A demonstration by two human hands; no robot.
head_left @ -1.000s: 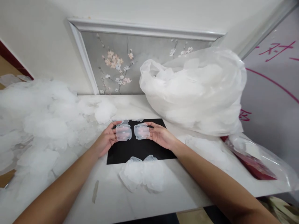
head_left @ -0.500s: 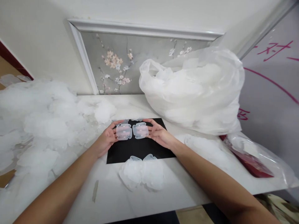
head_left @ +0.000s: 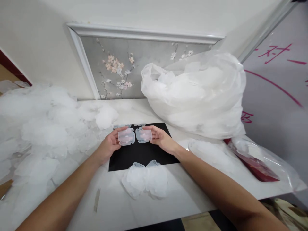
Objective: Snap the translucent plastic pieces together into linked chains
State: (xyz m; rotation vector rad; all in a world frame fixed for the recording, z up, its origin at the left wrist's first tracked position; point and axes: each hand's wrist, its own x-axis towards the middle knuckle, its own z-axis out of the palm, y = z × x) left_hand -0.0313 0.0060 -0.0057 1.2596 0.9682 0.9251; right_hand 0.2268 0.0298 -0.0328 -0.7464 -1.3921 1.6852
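Observation:
My left hand (head_left: 109, 146) grips a small translucent plastic piece (head_left: 126, 136) above a black mat (head_left: 125, 158). My right hand (head_left: 161, 138) holds a matching translucent plastic piece (head_left: 143, 135) right beside it, the two pieces almost touching edge to edge. Both hands have fingers curled around their pieces. Nearer to me, at the mat's front edge, lies a small stack of the same pieces (head_left: 145, 179).
A heap of white translucent pieces (head_left: 40, 128) covers the left of the white table (head_left: 113, 208). A large full white plastic bag (head_left: 194, 96) sits at the back right. A clear bag with something red (head_left: 255, 160) lies at the right. A framed flower picture (head_left: 115, 69) leans on the wall.
Both hands have brought their pieces closer together over the mat. The view has shifted slightly to the right.

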